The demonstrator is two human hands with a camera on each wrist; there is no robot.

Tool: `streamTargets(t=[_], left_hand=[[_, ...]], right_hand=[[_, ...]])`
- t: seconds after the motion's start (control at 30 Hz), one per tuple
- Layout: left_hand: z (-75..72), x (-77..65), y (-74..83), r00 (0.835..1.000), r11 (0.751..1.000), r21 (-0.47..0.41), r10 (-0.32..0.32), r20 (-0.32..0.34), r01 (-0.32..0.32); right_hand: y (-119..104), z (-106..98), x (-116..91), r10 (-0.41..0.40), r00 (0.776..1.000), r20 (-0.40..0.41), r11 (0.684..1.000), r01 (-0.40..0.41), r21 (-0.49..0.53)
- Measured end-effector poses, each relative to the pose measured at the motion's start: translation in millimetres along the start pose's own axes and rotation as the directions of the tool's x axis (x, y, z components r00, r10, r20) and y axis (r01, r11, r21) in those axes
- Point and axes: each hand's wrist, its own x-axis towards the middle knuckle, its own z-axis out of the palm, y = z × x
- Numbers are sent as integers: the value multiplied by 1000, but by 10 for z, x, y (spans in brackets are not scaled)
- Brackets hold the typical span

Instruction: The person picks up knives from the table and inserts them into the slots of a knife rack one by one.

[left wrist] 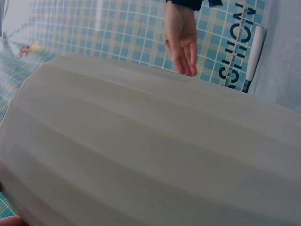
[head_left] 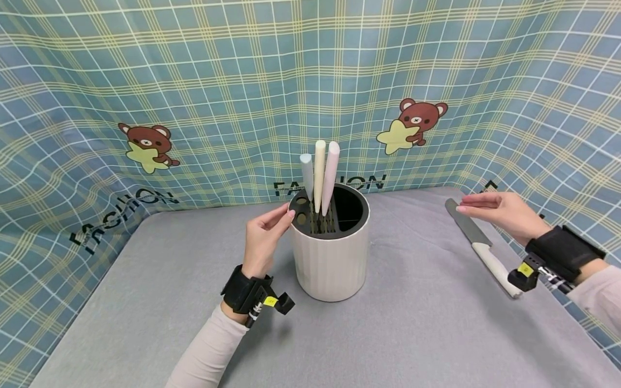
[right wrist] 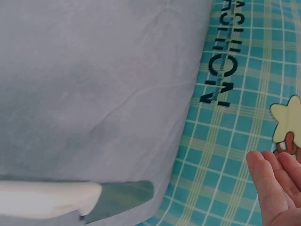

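A white ribbed knife holder (head_left: 330, 267) with a black slotted top stands upright on the table. Three handles stick up from it: a blue-grey one (head_left: 307, 175), a cream one (head_left: 318, 172) and a pink one (head_left: 331, 175). At its left rim, the thumb and fingertips of my left hand (head_left: 264, 237) pinch the edge. Off to the right, a knife with a white handle (head_left: 492, 267) and a dark grey blade (head_left: 468, 223) lies flat. My right hand (head_left: 509, 213) hovers over the blade side, fingers extended, holding nothing.
Grey cloth (head_left: 170, 302) covers the table. A blue-green checked curtain (head_left: 233, 97) with printed bears and letters rises behind and along both sides. The knife lies close to the table's right edge. An open round-sided compartment (head_left: 351, 207) takes up the holder's right half.
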Motion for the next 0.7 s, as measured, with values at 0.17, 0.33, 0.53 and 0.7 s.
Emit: streamTargets(t=[0.17,0.33,0.53,0.7], left_hand=[[3,2,-4,1000,1000,-6,0,0,0],[0,-5,-2,1000,1000,-5,4,2,-4],[-4,-7,-2,1000,1000,2,2,1,-2],[-2,-3,-4,1000,1000,-10,1,1,-1]], right_hand=[[180,-11,-37,45,999,8,999,-45,-2],[764,-40,58,2,1000,18,1000,-3,16],[554,15,-154,64,998,5,996,-63,-65],[641,62,-231,87,996,-2,991,-87,-106]])
